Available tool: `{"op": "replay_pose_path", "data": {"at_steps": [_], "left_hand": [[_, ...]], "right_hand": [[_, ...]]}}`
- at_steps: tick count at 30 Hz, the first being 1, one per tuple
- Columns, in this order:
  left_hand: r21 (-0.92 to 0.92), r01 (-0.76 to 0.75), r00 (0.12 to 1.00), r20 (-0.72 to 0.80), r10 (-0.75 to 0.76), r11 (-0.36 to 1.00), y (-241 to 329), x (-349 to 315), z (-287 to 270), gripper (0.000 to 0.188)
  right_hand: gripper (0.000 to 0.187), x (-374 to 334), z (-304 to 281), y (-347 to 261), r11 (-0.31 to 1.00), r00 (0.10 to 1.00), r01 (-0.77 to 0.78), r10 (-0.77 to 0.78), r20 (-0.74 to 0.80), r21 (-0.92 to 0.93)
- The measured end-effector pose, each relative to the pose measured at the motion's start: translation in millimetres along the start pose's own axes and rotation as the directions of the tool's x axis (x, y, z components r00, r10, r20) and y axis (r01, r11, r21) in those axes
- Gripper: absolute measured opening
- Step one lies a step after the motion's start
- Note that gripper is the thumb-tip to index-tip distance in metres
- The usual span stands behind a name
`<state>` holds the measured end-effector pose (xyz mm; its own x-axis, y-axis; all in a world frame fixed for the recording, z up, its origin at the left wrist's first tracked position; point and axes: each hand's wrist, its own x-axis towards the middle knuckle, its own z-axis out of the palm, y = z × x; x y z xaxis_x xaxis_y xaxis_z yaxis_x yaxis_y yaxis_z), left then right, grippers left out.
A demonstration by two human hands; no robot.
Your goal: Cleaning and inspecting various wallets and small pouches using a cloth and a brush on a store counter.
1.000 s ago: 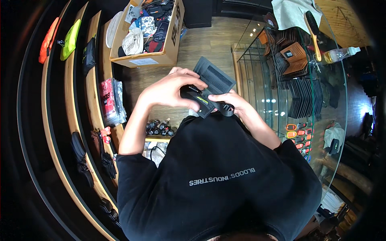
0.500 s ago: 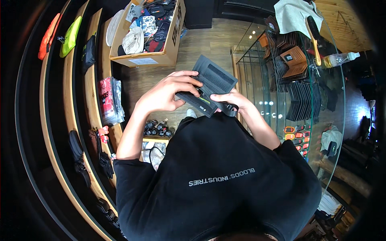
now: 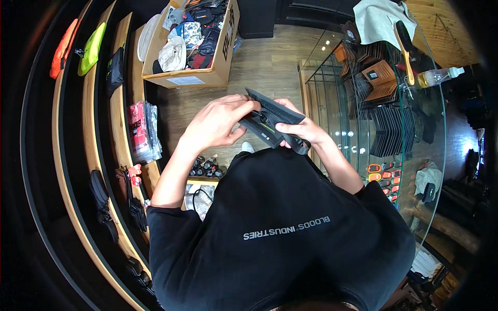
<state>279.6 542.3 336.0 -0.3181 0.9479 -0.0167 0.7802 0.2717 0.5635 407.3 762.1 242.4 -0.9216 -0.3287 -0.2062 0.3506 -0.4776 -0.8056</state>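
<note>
In front of my chest I hold a dark grey folding wallet [image 3: 284,113] with its panels partly apart. A thin yellow-green line shows inside it, and a black strap hangs at its lower right end. My right hand [image 3: 306,130] grips the right end, thumb on the near side and fingers behind the raised panel. My left hand [image 3: 215,123] is at the left end, its fingertips bent into the gap between the panels. What those fingertips pinch, if anything, is hidden.
A cardboard box [image 3: 181,78] of caps stands on the floor ahead. Wooden shelves [image 3: 93,135] with pouches curve along the left. At right, a glass case [image 3: 358,119] holds wallets; a cloth [image 3: 384,23], a wooden-handled brush [image 3: 407,62] and a bottle [image 3: 433,78] rest on top.
The wallet's upper panel has tilted from nearly flat and wide apart toward the lower one. My right fingers have come up behind it, and my left fingers have curled further in.
</note>
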Motion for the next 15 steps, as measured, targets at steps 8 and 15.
{"op": "replay_pose_path", "data": {"at_steps": [8, 15], "left_hand": [[0.072, -0.132, 0.986, -0.094, 0.138, 0.989, -17, 1, -1, 0.044], [-0.046, -0.184, 0.942, -0.295, 0.163, 0.982, -32, 0, 12, 0.033]], "right_hand": [[0.053, 1, 3, -1, 0.999, 0.999, 0.045, -0.045, 0.002, -0.029], [0.068, 2, -7, -9, 0.993, 0.977, 0.120, -0.117, 0.176, -0.006]]}}
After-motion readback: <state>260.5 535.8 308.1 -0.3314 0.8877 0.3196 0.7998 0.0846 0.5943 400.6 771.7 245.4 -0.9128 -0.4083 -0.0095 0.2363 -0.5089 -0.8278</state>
